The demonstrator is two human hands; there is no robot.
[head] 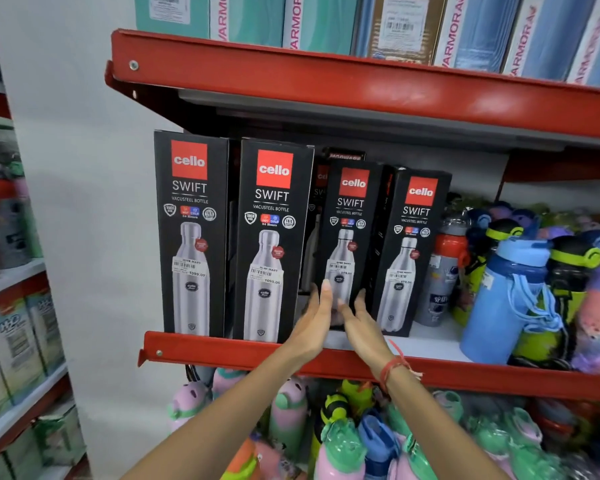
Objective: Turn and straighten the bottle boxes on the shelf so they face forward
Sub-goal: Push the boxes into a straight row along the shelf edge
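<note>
Bare shelf floor (426, 344) lies open between the rightmost box (409, 251) and blue bottle (503, 299).

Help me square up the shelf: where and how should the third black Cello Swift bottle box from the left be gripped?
Take the third black Cello Swift bottle box by its two narrow side faces near the base, coming straight from the front. It is tall and slim and stands upright, set back from its neighbours. The left hand and right hand already flank its lower part, palms inward, so a low two-handed grip should turn it steadily.
</note>
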